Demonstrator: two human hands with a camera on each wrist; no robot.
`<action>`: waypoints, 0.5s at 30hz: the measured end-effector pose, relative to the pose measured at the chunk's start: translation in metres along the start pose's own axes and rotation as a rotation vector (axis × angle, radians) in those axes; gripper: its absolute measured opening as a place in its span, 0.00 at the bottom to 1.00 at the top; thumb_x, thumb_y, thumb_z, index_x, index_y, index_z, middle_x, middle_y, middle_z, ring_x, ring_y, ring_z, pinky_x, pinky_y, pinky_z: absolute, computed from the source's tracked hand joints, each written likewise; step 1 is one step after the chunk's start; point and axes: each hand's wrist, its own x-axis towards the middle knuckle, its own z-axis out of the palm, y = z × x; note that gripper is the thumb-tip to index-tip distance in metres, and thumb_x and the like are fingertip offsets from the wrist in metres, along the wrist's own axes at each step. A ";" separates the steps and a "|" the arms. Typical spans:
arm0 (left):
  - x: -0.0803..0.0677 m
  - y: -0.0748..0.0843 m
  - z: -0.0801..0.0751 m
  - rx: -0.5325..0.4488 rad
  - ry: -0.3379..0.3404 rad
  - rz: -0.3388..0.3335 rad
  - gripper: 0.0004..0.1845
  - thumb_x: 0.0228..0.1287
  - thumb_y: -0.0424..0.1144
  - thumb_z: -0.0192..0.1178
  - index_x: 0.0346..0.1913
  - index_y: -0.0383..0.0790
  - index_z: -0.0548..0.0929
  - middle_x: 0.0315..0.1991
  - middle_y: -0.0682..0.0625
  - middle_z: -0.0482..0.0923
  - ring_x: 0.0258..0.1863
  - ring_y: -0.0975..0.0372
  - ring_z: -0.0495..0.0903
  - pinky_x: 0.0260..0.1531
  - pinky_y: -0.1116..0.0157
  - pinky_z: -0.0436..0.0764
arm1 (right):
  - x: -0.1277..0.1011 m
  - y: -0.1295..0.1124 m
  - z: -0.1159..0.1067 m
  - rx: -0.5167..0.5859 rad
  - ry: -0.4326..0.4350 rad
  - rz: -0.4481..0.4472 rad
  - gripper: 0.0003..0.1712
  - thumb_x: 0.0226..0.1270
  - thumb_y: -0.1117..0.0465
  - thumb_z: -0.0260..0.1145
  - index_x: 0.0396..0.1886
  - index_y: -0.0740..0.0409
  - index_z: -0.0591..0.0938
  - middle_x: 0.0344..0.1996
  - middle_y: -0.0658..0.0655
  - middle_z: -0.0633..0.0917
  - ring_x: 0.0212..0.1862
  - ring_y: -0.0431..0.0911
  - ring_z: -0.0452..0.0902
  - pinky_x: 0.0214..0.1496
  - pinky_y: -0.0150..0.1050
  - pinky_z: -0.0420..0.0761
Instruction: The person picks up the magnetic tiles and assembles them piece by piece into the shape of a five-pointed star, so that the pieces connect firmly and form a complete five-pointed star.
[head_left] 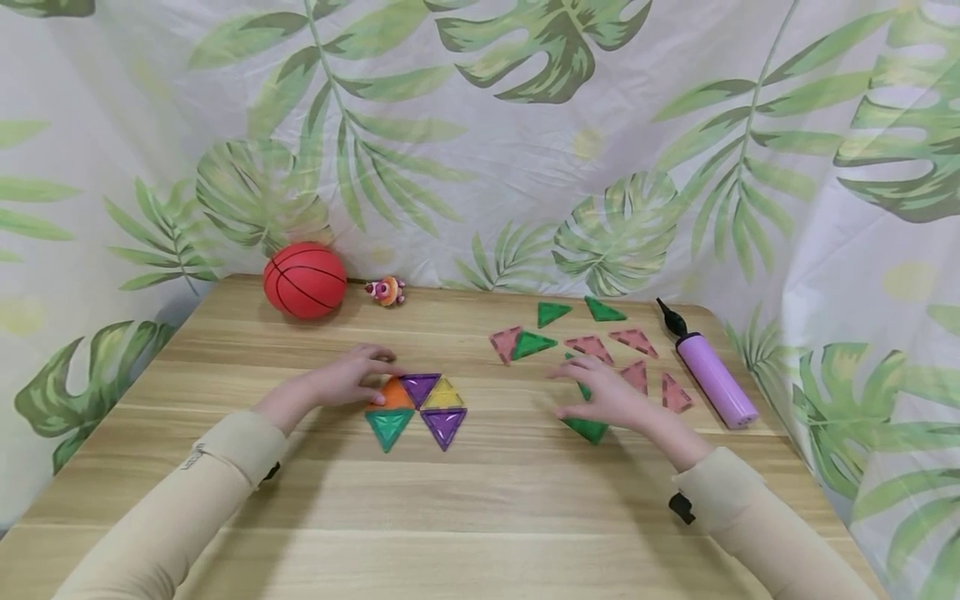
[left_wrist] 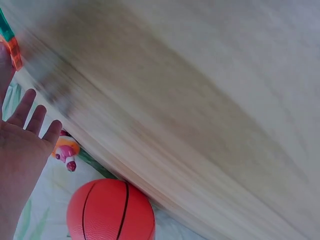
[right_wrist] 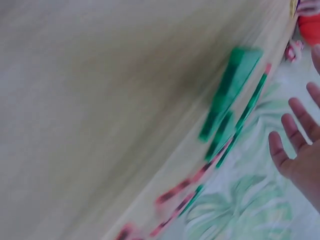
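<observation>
Firstly, in head view, five tiles [head_left: 421,388] lie joined on the table [head_left: 480,517]; relaxed left hand [head_left: 348,379] touches the orange tile [head_left: 395,393]. Right hand [head_left: 607,398] spreads, released, near five pink tiles [head_left: 590,348] and at least four green tiles [head_left: 534,345]. Left wrist view: three fingers [left_wrist: 36,120] stretch near one ball [left_wrist: 111,210]. Right wrist view: fingers [right_wrist: 302,115] spread.

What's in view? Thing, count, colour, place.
orange tile: 1, orange, cluster upper left
teal tile: 1, teal, cluster lower left
purple tiles: 2, purple, cluster top and lower right
yellow tile: 1, yellow, cluster right
green tiles: at least 4, green, table's right half
pink tiles: 5, pink, table's right half
ball: 1, red, back left
figurine: 1, multicoloured, beside ball
pump: 1, lilac and black, right edge
table: 1, light wood, below
leaf-print cloth: at least 1, white and green, behind table
sleeves: 2, cream, on forearms
wrist devices: 2, black, at cuffs
left hand: 1, bare, touching orange tile
right hand: 1, bare, near green tiles
</observation>
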 end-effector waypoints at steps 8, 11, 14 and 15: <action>-0.004 -0.002 -0.003 -0.020 -0.020 -0.032 0.26 0.58 0.44 0.66 0.61 0.44 0.77 0.63 0.35 0.66 0.63 0.42 0.63 0.61 0.42 0.62 | -0.031 0.034 0.000 -0.004 -0.086 0.012 0.31 0.50 0.53 0.76 0.55 0.54 0.79 0.50 0.53 0.77 0.54 0.50 0.71 0.56 0.52 0.73; -0.003 -0.003 -0.003 -0.025 -0.027 -0.045 0.26 0.58 0.44 0.66 0.61 0.45 0.77 0.63 0.36 0.66 0.63 0.42 0.62 0.61 0.42 0.61 | -0.039 0.042 0.002 0.004 -0.109 -0.004 0.30 0.49 0.52 0.76 0.53 0.53 0.80 0.49 0.52 0.77 0.52 0.47 0.72 0.54 0.49 0.74; -0.002 -0.002 -0.005 -0.028 -0.033 -0.052 0.27 0.57 0.44 0.66 0.61 0.45 0.77 0.63 0.36 0.66 0.63 0.41 0.62 0.61 0.41 0.61 | -0.043 0.046 0.004 0.010 -0.124 -0.024 0.30 0.50 0.50 0.76 0.53 0.52 0.80 0.48 0.50 0.77 0.50 0.45 0.72 0.53 0.48 0.74; -0.002 -0.002 -0.005 -0.027 -0.036 -0.056 0.27 0.57 0.44 0.66 0.61 0.45 0.77 0.63 0.36 0.67 0.63 0.42 0.63 0.61 0.42 0.62 | -0.043 0.046 0.005 0.012 -0.129 -0.030 0.29 0.50 0.49 0.75 0.53 0.52 0.80 0.48 0.50 0.77 0.50 0.45 0.72 0.53 0.47 0.74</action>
